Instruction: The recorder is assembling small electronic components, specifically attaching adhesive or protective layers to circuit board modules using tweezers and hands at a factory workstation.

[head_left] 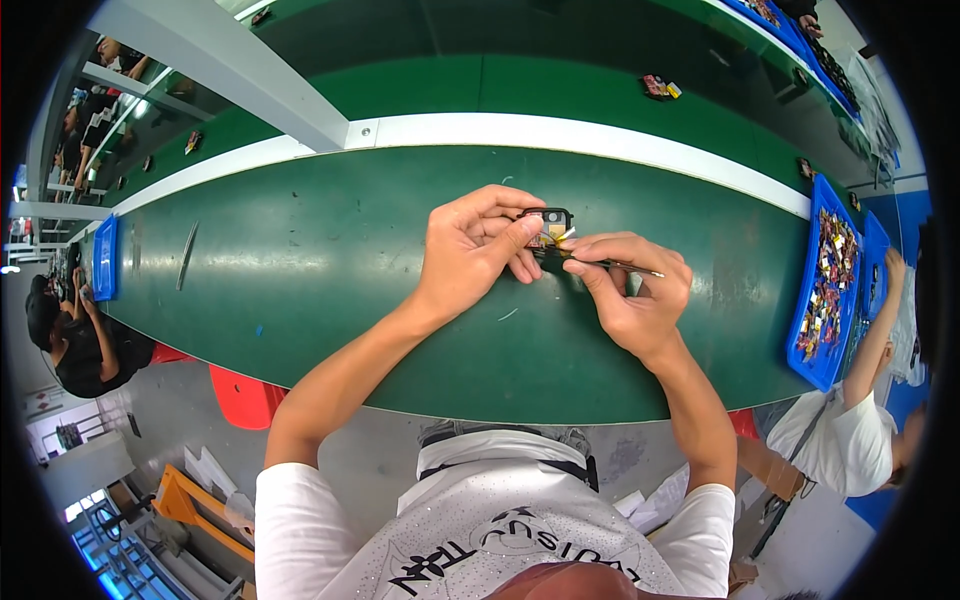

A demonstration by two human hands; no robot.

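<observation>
A small black part (548,222) is pinched in the left hand (475,245) above the green surface (300,260). Tweezers (610,263) are gripped by the right hand (630,295) at its yellow insert; fitting appears unfinished.

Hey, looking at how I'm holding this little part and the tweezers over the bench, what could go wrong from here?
1. The small black part is pinched only by the left hand fingertips above the green table; it may slip and drop.
2. The tweezers in the right hand point toward the left fingers, so a slip might poke them.
</observation>
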